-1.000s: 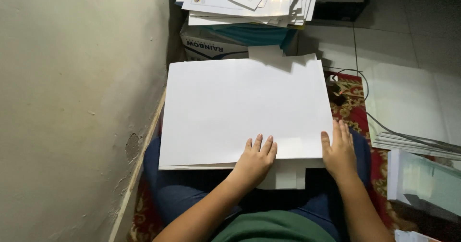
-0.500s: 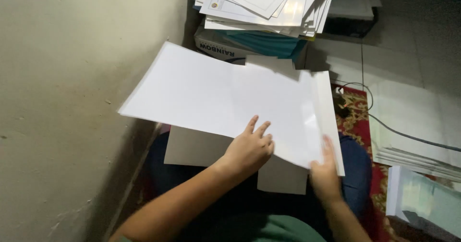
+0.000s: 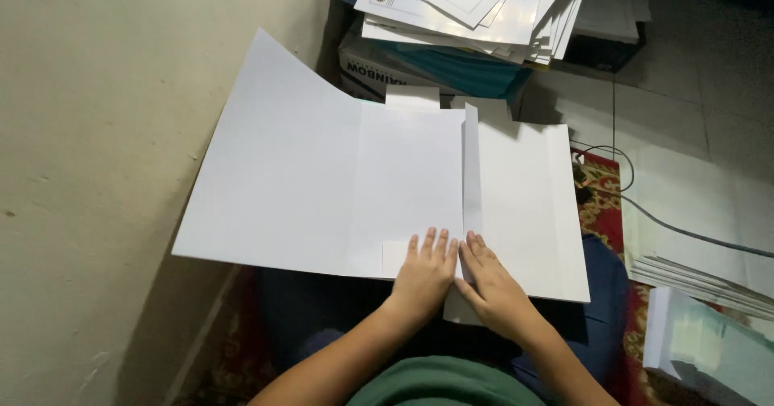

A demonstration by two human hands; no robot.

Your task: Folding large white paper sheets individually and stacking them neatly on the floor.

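A large white card sheet lies opened out across my lap, with fold lines, a narrow folded strip near its middle and small tabs at the far and near edges. My left hand rests flat on the sheet's near edge, fingers together. My right hand lies flat beside it, touching it, pressing the sheet next to the folded strip. Neither hand grips anything. The left part of the sheet lifts up toward the wall.
A plain wall stands close on the left. A tall untidy pile of white sheets sits on a cardboard box ahead. More stacked sheets and a cable lie on the tiled floor at right, over a patterned rug.
The sheet, lying closed a second ago, has been swung open to the left. Both hands have come together at the sheet's near middle edge.
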